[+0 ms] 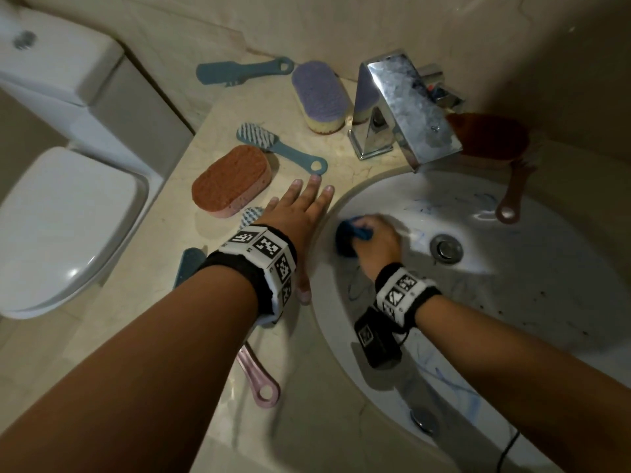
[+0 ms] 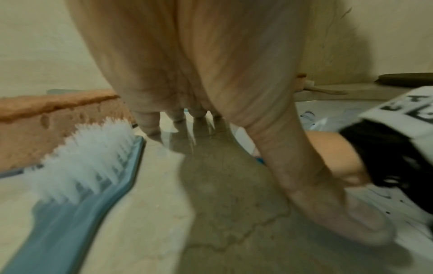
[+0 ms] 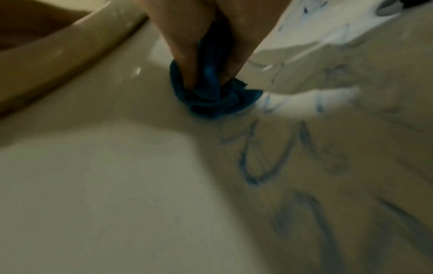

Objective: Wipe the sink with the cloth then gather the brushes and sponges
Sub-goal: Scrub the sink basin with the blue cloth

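Right hand [image 1: 377, 238] at frame centre clutches the bunched blue cloth [image 1: 351, 233] against the sink [image 1: 512, 285] wall; left hand [image 1: 297, 216] lies flat, fingers spread, on the counter [image 1: 153, 302] beside it.

Hidden, cropped or unclear, placed relative to the sink [image 1: 341, 213]:

- Cloth [image 1: 351, 233]: bunched inside the right hand [image 1: 375, 240] on the sink's left wall; most of it covered by fingers [image 3: 185, 55]; shape cannot be told.
- Blue brush [image 1: 191, 261], left of the sink: largely under the left forearm; head and handle end show only in part.
- Pink brush [image 1: 259, 380], left of the sink: head hidden under the same forearm.
- Dark brush [image 1: 491, 138], behind the sink: in shadow, partly masked by the tap [image 1: 403, 104]; bristles indistinct.
- Toilet [image 1: 61, 213], far left of the sink: cut by the picture's edge.
- Sink marks [image 3: 262, 157]: blurred scribbles, unreadable.
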`<control>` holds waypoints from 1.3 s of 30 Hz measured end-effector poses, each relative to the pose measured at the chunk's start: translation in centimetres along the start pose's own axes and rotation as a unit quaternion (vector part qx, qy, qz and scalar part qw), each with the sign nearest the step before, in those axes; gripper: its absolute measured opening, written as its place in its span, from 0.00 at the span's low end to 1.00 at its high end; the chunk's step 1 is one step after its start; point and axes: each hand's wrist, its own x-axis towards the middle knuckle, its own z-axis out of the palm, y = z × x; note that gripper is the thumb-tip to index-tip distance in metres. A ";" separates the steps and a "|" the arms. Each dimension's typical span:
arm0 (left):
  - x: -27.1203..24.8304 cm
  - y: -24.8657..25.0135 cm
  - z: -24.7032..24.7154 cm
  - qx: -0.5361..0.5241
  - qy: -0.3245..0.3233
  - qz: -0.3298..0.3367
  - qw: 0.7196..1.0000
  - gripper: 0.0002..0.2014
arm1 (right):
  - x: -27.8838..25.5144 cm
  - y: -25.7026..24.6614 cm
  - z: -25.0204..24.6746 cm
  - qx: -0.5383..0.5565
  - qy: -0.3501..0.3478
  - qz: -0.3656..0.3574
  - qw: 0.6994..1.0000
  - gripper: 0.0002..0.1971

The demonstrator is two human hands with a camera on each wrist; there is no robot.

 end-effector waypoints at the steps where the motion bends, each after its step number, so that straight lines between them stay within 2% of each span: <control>1: 0.0 0.1 0.0 0.001 0.000 0.000 1.000 0.82 | -1.0 0.3 0.0 -0.025 -0.041 -0.014 0.999 0.09; 4: -0.2 0.2 -0.3 -0.003 -0.002 -0.003 1.000 0.82 | -2.9 1.4 -0.7 -0.099 -0.167 -0.082 0.977 0.22; 5: -0.3 0.1 -0.4 -0.004 -0.004 -0.003 1.000 0.82 | -3.1 1.6 -0.9 -0.111 -0.190 -0.094 0.971 0.24; 7: -0.5 0.1 -0.5 0.001 -0.006 -0.002 1.000 0.81 | -2.6 1.6 -0.7 -0.097 -0.176 -0.095 0.975 0.18; 9: -0.8 0.3 -0.4 0.001 -0.009 -0.004 1.000 0.80 | -1.3 1.0 -0.4 -0.059 -0.117 -0.067 0.989 0.10; 12: -2.0 0.7 0.5 -0.028 -0.017 -0.014 0.999 0.73 | 0.2 0.7 -0.5 -0.020 -0.036 -0.032 0.999 0.12; 14: -3.2 0.6 1.4 -0.041 -0.013 -0.011 0.999 0.70 | -0.9 0.8 -0.5 -0.066 -0.066 -0.061 0.994 0.14; 16: -4.0 0.6 2.1 -0.038 -0.015 -0.005 0.999 0.72 | -3.4 1.7 -0.6 -0.137 -0.146 -0.103 0.974 0.18; 19: -4.2 0.6 2.5 -0.031 -0.009 -0.008 0.999 0.75 | -5.2 2.7 -0.7 -0.152 -0.208 -0.116 0.959 0.20; 22: -4.0 0.6 2.5 -0.037 -0.002 -0.010 0.999 0.76 | -2.9 2.3 -0.5 -0.175 -0.185 -0.130 0.958 0.10; 25: -3.8 0.5 2.7 -0.044 -0.001 -0.013 0.999 0.77 | -0.9 1.9 -0.6 -0.129 -0.091 -0.087 0.984 0.10; 26: -3.8 0.5 2.7 -0.046 0.000 -0.014 0.999 0.77 | -0.9 2.2 -0.5 -0.127 -0.081 -0.080 0.985 0.11; 27: -3.8 0.6 2.6 -0.047 0.002 -0.014 0.999 0.77 | -1.3 2.3 -0.5 -0.137 -0.090 -0.084 0.983 0.10; 29: -3.7 0.6 2.6 -0.046 0.002 -0.015 0.999 0.78 | -2.8 2.7 -0.6 -0.166 -0.153 -0.115 0.967 0.08; 32: -3.6 0.6 2.5 -0.042 -0.001 -0.018 0.999 0.79 | -4.4 3.0 -0.9 -0.169 -0.220 -0.158 0.948 0.12; 34: -3.5 0.7 2.4 -0.042 -0.008 -0.020 0.999 0.79 | -3.4 2.4 -1.2 -0.191 -0.218 -0.191 0.938 0.13; 36: -3.4 0.8 2.3 -0.040 -0.010 -0.022 0.999 0.78 | -1.1 2.1 -1.2 -0.189 -0.176 -0.190 0.947 0.10; 39: -3.6 0.9 2.0 -0.045 -0.008 -0.017 0.999 0.78 | 1.4 2.0 -1.9 -0.181 -0.061 -0.095 0.977 0.11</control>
